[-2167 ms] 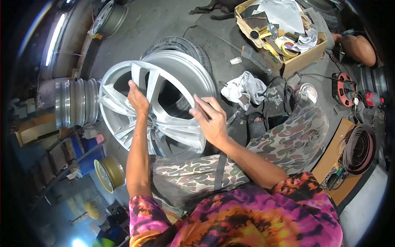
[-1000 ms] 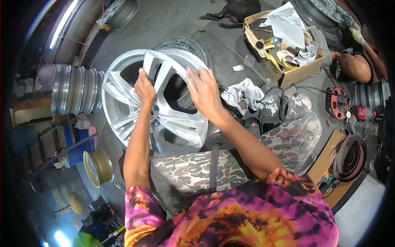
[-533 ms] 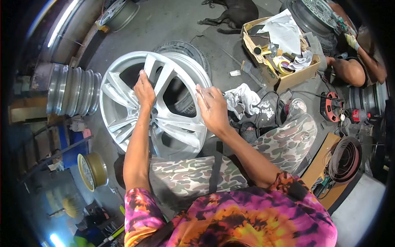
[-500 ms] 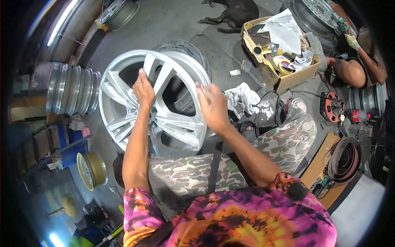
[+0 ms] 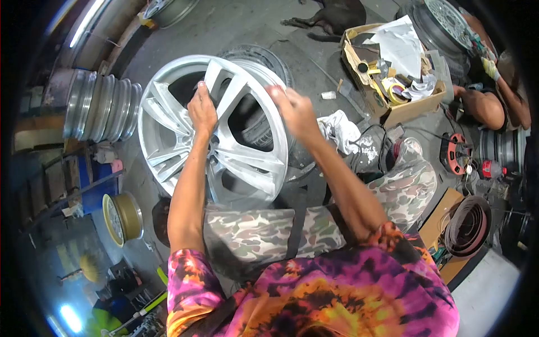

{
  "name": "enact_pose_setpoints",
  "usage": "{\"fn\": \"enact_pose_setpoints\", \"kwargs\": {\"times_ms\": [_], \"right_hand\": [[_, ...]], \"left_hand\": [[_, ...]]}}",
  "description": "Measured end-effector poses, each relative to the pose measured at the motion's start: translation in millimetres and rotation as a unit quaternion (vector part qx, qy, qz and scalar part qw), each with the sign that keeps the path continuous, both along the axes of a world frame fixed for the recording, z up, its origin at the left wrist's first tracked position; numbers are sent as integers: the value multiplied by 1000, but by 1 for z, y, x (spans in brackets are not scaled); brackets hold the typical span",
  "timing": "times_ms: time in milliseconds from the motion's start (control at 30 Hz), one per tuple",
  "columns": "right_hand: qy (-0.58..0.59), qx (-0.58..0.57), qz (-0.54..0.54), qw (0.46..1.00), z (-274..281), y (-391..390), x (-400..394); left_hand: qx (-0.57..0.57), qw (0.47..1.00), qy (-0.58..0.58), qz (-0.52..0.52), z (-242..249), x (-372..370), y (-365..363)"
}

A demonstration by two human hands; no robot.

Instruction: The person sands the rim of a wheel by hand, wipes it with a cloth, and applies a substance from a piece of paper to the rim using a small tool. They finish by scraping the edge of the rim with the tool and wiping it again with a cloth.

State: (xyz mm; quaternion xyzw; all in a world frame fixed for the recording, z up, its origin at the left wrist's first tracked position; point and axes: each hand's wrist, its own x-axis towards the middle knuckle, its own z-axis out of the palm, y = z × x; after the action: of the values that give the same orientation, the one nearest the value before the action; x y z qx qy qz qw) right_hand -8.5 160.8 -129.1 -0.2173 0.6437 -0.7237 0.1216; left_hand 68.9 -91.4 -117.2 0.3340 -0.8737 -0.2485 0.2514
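A silver multi-spoke alloy wheel [image 5: 247, 160] leans in front of my camouflage-clad legs, its spoked face towards me. My left hand [image 5: 203, 111] is closed at a spoke above the hub; its thumb points up and its other fingers are partly hidden. At the upper right edge of the wheel is my right hand [image 5: 296, 112], blurred, fingers curled together against the rim. Whatever small thing it may hold is hidden. Behind the wheel, a black tyre [image 5: 281, 56] lies on the floor.
Stacked rims [image 5: 104, 106] stand left, above a gold rim [image 5: 132, 218]. An open cardboard box [image 5: 415, 106] holds tape and paper. A white cloth [image 5: 338, 130], abrasive rolls [image 5: 469, 227] and a red power tool [image 5: 453, 153] lie right. A dog [image 5: 342, 17] lies beyond; another person's gloved hand [image 5: 489, 67] works at another wheel.
My right hand has moved up along the wheel's edge, away from me. My left hand stays at the same spoke. The whole view has shifted slightly.
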Motion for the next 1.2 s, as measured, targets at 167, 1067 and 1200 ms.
{"fn": "enact_pose_setpoints", "kwargs": {"times_ms": [167,1067,1200], "right_hand": [[164,61,-79,981,0,24,37],[-113,16,91,989,0,31,5],[-172,17,167,971,-3,-1,-30]], "left_hand": [[-1,999,29,-18,1,1,3],[7,1000,19,-9,4,0,5],[1,1000,19,1,4,-1,7]]}}
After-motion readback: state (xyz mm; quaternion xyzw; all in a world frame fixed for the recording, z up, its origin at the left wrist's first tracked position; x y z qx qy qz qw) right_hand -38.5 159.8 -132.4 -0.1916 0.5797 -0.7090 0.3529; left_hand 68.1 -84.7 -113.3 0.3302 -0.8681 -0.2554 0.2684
